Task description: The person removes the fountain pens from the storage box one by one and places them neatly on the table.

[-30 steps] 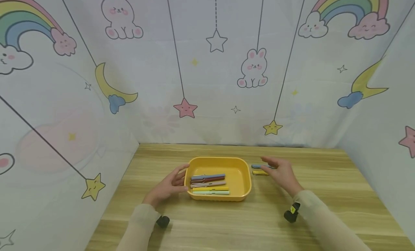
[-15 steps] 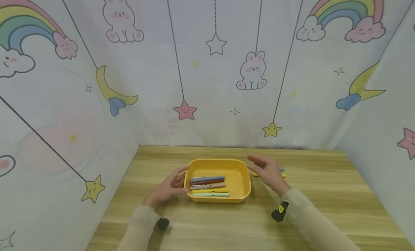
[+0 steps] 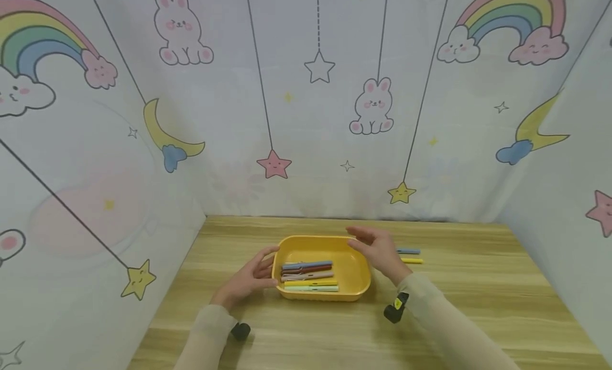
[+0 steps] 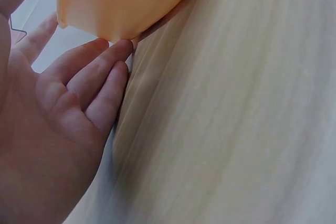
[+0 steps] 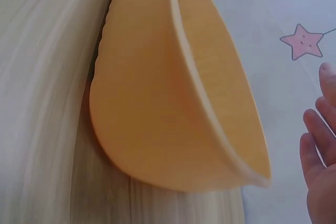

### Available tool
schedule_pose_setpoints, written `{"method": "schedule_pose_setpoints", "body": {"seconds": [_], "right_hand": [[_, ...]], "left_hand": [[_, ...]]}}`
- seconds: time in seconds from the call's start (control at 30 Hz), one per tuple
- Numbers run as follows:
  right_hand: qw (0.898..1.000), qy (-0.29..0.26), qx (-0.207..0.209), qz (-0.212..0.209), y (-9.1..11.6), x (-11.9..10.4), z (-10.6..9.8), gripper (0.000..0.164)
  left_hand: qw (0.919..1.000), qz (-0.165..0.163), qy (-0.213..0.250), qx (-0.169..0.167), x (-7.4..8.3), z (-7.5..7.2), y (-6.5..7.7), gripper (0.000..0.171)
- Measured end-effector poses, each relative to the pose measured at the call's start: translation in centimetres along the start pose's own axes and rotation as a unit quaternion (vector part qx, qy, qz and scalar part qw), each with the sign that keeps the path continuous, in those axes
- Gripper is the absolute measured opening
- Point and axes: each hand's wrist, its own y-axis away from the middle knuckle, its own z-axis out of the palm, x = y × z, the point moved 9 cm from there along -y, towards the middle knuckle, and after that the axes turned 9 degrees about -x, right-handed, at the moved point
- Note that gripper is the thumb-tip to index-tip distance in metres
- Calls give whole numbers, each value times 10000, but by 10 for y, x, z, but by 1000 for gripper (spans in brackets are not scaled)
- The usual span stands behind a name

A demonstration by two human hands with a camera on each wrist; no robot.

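On the wood-grain table [image 3: 311, 333], I see the yellow plastic tray [image 3: 351, 266], rounded at its corners. The left hand [image 3: 247, 277], fingers loosely spread, touches its left end, presumably steadying it; the right hand [image 3: 380, 253], fingers apart and empty, hovers by the far right corner. Slim coloured pens [image 3: 311, 276] lie roughly parallel inside, seemingly to save room; a slim blue pen [image 3: 409, 251] and a slim yellow pen [image 3: 413, 261] lie outside, rightward.
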Motion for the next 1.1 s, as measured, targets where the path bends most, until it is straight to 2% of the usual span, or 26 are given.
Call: {"method": "schedule_pose_setpoints", "body": {"seconds": [0.33, 0.8, 1.1], "right_hand": [[9983, -213, -498, 198, -9, -2, 25, 40], [9913, 555, -1127, 380, -27, 4, 51, 44], [9868, 698, -1387, 466, -32, 12, 65, 44]], "left_hand": [[10000, -70, 41, 23, -3, 3, -2, 86], [9998, -106, 66, 142, -3, -1, 0, 87], [10000, 2, -36, 43, -3, -2, 0, 87]]}}
